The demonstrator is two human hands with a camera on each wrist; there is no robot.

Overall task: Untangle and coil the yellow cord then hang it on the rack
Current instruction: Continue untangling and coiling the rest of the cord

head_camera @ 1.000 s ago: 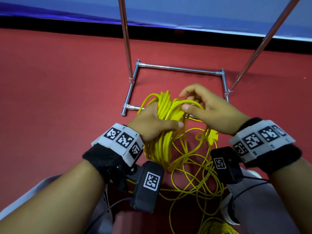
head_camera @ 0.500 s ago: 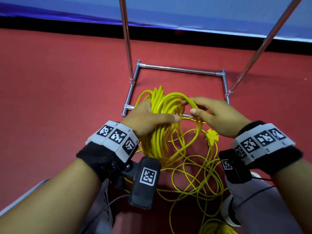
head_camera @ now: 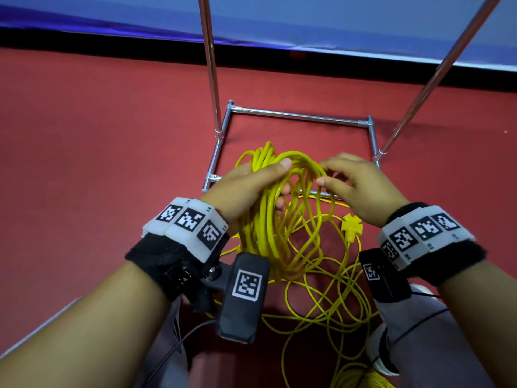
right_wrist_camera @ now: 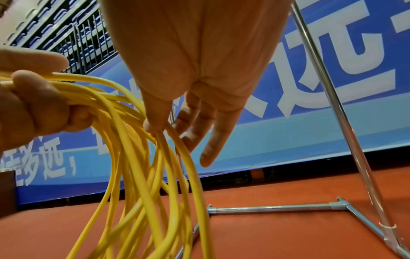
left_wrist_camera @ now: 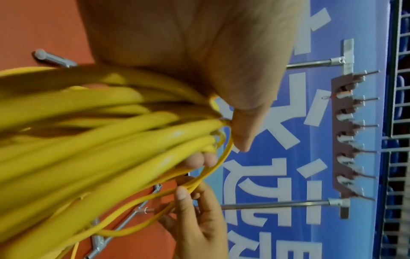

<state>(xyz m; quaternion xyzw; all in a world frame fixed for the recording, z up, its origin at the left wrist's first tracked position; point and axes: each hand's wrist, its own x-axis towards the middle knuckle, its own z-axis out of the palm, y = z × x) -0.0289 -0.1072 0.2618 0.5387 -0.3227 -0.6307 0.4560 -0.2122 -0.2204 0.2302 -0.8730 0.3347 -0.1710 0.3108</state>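
The thin yellow plastic cord point(head_camera: 268, 219) runs off the bottom edge in the head view, so its far end cannot be seen. The left hand point(head_camera: 246, 186) covers part of the bunch, and its fingers are mostly hidden behind the loops. The tall shiny metal rack point(head_camera: 296, 116) is cut off at the top there. In the left wrist view the near loops are blurry.

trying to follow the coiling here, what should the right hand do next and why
Probably lay the strand pinched by the right hand onto the bundle gripped by the left hand, then reach down for more slack. Much of the yellow cord hangs in loose tangled loops below the bundle, so the coil is not ready for the rack.
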